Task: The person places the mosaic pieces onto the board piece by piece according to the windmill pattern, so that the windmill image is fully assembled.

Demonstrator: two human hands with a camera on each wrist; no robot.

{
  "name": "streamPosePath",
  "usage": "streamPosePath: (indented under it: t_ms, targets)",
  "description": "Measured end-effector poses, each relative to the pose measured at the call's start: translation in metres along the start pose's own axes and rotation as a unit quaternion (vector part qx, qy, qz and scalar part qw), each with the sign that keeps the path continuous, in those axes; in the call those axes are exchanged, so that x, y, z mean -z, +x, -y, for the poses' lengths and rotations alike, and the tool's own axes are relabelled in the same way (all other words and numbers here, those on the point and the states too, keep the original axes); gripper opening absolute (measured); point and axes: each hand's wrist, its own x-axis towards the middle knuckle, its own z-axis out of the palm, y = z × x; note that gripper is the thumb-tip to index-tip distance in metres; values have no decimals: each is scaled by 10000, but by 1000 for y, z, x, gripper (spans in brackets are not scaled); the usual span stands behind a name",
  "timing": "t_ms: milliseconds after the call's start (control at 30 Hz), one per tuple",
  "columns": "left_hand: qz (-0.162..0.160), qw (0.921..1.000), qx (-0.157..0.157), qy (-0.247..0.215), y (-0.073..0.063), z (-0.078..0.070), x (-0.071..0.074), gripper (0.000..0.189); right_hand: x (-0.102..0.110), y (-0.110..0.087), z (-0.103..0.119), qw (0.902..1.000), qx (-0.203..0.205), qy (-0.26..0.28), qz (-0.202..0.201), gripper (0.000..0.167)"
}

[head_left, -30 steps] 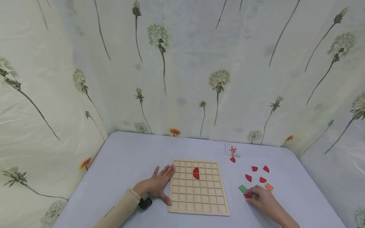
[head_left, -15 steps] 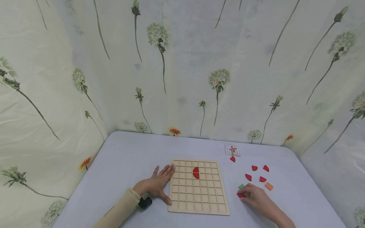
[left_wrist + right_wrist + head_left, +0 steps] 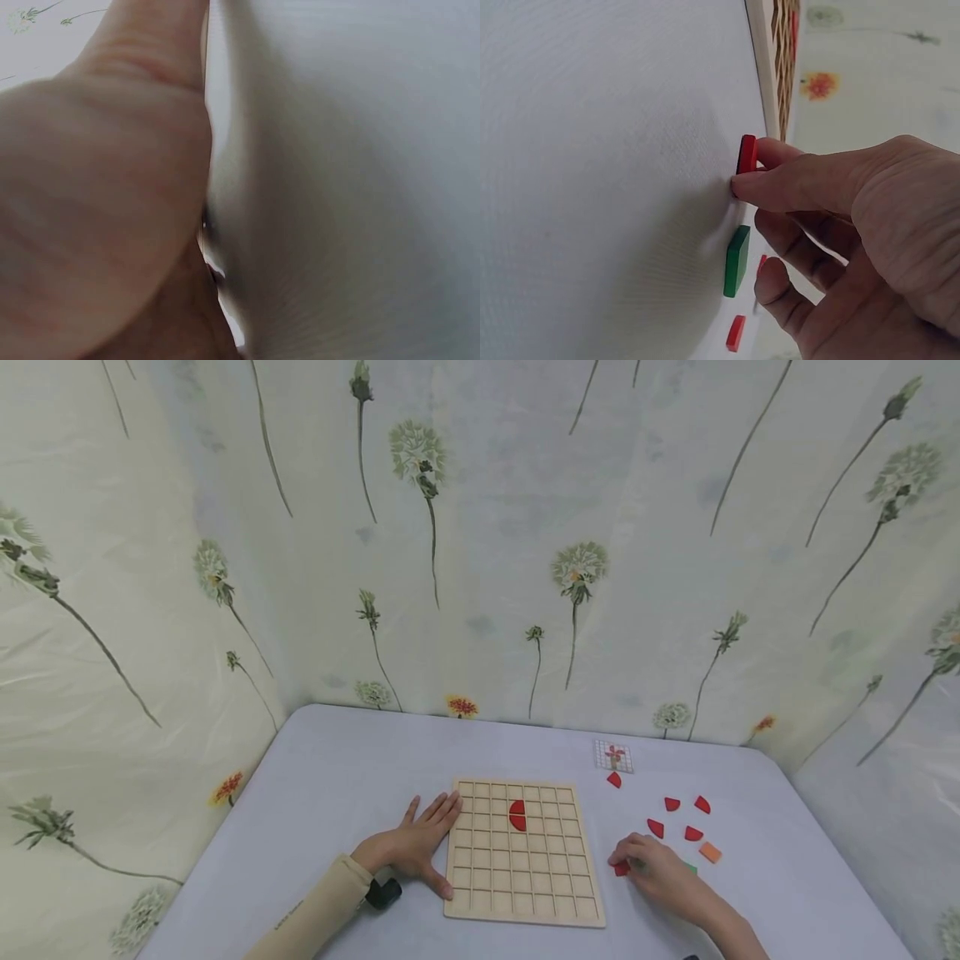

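Note:
My right hand point(image 3: 651, 870) pinches a red quarter-circle tile point(image 3: 747, 156) between thumb and forefinger, low over the table just right of the wooden grid board point(image 3: 492, 903). A green square tile point(image 3: 736, 261) lies on the table under that hand, mostly hidden by it in the head view. My left hand point(image 3: 417, 847) lies spread at the board's left edge, fingertips at the upper part and thumb at the lower corner. Two red quarter-circle tiles point(image 3: 517, 816) sit in neighbouring cells of the board, one above the other.
Several loose red tiles point(image 3: 693, 833) lie to the right of the board, with an orange square tile point(image 3: 710, 852) near them. A small card printed with a gridded pattern point(image 3: 613, 756) lies behind them. A flower-print curtain point(image 3: 480, 568) stands around the table's back and sides.
My right hand has moved left toward the board, carrying the red tile past the green one, which it now mostly covers. My left hand has stayed at the board's edge.

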Motion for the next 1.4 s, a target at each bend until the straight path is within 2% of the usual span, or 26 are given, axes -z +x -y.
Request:
streamPosePath:
  t_ms: [100, 167, 267, 400, 533, 867, 1400]
  targets:
    - [-4, 10000, -2, -18, 0, 0, 0, 135, -1, -1, 0, 9999, 47, -88, -81, 28]
    - [6, 10000, 3, -15, -1, -1, 0, 135, -1, -1, 2, 9999, -107, -60, -68, 26]
    - [17, 10000, 22, -19, 0, -1, 1, 135, -2, 0, 6, 9974, -707, 114, 15, 27]
    - [23, 10000, 34, 3, 0, -1, 1, 135, -1, 4, 9, 9872, -1562, 314, -40, 40]
    - [31, 10000, 44, 11, 0, -1, 1, 135, 2, 6, 11, 9804, -1936, 312, -213, 45]
    - [29, 10000, 40, -7, 0, 0, 0, 135, 0, 4, 13, 9750, -2181, 421, -98, 33]
    - [9, 10000, 44, 19, -1, -1, 1, 135, 0, 7, 17, 9779, -2041, 447, 32, 30]
